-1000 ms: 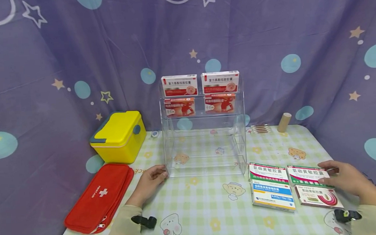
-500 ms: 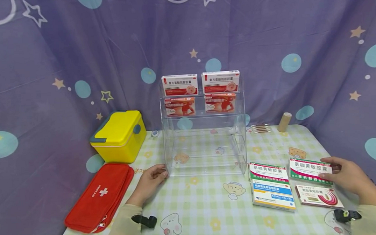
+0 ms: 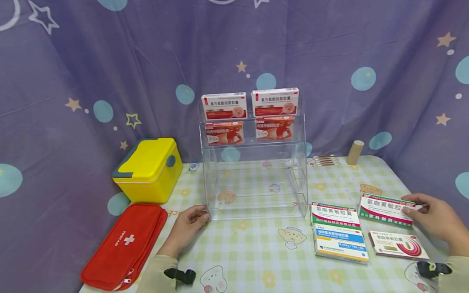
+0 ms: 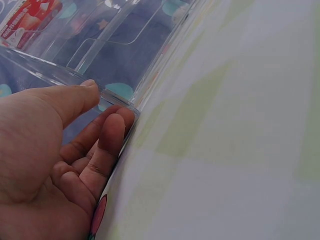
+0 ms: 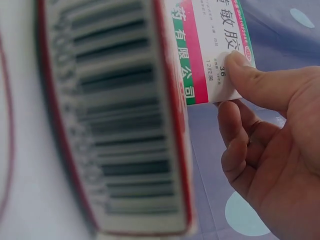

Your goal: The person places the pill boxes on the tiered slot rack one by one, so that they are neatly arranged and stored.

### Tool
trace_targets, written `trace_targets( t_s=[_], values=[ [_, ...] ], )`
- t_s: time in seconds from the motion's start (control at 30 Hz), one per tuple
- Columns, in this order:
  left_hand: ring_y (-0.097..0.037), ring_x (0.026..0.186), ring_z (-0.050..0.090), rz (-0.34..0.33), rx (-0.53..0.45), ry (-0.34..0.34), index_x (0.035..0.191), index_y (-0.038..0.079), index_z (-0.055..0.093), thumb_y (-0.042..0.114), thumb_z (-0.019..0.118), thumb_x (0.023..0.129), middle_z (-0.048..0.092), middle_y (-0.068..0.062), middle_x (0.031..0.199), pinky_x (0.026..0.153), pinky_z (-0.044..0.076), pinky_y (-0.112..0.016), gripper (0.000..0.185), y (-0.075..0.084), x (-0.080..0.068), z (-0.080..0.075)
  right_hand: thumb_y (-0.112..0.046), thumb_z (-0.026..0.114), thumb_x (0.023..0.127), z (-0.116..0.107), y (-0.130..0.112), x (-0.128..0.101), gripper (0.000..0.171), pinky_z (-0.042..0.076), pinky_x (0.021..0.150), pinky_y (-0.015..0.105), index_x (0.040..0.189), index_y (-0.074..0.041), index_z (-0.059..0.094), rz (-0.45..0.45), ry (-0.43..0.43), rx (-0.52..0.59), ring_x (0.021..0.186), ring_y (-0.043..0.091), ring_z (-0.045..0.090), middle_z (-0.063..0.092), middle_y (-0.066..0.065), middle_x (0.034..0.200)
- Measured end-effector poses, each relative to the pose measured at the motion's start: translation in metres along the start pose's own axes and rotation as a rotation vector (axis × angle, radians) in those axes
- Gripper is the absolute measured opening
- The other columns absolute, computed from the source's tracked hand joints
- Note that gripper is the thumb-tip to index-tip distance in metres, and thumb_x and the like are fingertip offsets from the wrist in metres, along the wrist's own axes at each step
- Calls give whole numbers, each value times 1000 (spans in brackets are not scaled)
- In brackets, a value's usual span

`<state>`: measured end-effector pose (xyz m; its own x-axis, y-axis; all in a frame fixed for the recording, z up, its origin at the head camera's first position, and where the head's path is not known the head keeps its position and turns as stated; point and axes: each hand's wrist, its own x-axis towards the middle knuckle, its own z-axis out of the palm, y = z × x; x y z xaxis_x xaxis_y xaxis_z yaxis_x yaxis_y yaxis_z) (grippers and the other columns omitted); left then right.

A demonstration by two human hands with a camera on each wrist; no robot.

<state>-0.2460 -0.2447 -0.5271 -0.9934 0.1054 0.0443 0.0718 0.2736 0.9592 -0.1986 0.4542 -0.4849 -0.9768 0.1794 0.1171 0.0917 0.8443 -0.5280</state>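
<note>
At the left, a flat red fabric pouch with a white cross (image 3: 125, 247) is laid on a green-and-white checked tablecloth (image 3: 243, 259), with a yellow plastic box with blue-grey trim (image 3: 149, 172) placed behind it. The lower left front corner of a clear plastic tiered rack (image 3: 257, 206) is held between the thumb and bent fingers of the left hand (image 3: 186, 228). On its top tier two white-and-red cardboard boxes (image 3: 225, 106) are stood side by side; on the tier below, two orange-red cardboard boxes (image 3: 224, 134).

To the rack's right, a green-and-white cardboard box (image 3: 335, 214) is set just behind a blue-and-white cardboard box (image 3: 341, 242). Farther right, a white cardboard box with magenta arcs (image 3: 399, 245) is laid flat. Just behind it, a tilted white, green and magenta cardboard box (image 3: 387, 210) is pinched at its right end between the thumb and fingers of the right hand (image 3: 436, 218); whether the tablecloth is touched by it cannot be told.
</note>
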Motion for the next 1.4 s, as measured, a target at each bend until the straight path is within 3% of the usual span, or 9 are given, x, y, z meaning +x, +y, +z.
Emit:
trace_targets(
  t_s=[0.17,0.4,0.5,0.57,0.77,0.93,1.1,1.3,1.4],
  values=[
    [-25,93,70,-2,1,4,134,-1,65,5,69,101,72,-15,105,77,60,-27,34,1,-1,0,-20,76,99,0,-2,-1,38,41,58,32,127,3,63,-27,22,18,72,18,58,69,13,89],
    [-24,93,70,2,5,5,134,-1,65,6,69,102,72,-14,105,77,60,-26,33,1,0,0,-32,72,102,-2,-6,-4,41,38,56,27,128,-2,65,-37,117,32,73,13,52,68,12,93],
    [-24,93,70,5,4,3,135,-1,65,7,69,102,72,-14,105,77,60,-26,34,0,0,0,-32,71,102,-7,-15,-3,41,40,56,24,129,-1,66,-44,174,62,77,2,49,68,16,103],
    [-24,94,70,5,4,2,135,-1,65,7,69,102,72,-14,105,77,60,-26,34,-1,0,-1,-31,71,103,-12,-27,-4,41,42,55,22,130,-1,65,-55,209,103,75,-7,49,69,7,102],
    [-24,94,70,8,-5,3,135,-2,65,8,69,102,72,-14,106,77,60,-27,35,0,0,0,-25,72,102,-34,-81,-10,38,44,63,8,130,0,65,-118,303,236,81,-12,53,58,-27,95],
    [-26,94,70,7,-1,2,134,-1,65,9,70,102,72,-14,106,77,60,-27,34,0,-1,0,-29,74,100,-51,-136,-11,37,43,62,9,129,-6,68,-163,313,198,80,-16,53,64,-15,100],
    [-26,94,70,8,1,4,134,-1,65,9,70,102,72,-14,105,77,59,-26,34,0,-1,0,-27,78,97,-59,-194,-6,29,43,61,13,122,-12,73,-284,310,201,75,-9,57,70,-7,96],
    [-26,94,71,6,-5,10,134,-1,66,7,70,101,72,-14,104,77,60,-27,34,-1,-1,0,-19,79,97,-39,-261,7,21,45,66,14,117,-15,75,-485,294,224,80,8,62,67,0,103],
    [-27,94,71,10,-7,8,134,-1,66,7,70,101,72,-15,104,77,60,-27,34,-1,-1,0,-15,79,96,-19,-289,19,19,51,68,22,115,-14,75,-562,274,221,82,15,66,67,0,102]
  ],
)
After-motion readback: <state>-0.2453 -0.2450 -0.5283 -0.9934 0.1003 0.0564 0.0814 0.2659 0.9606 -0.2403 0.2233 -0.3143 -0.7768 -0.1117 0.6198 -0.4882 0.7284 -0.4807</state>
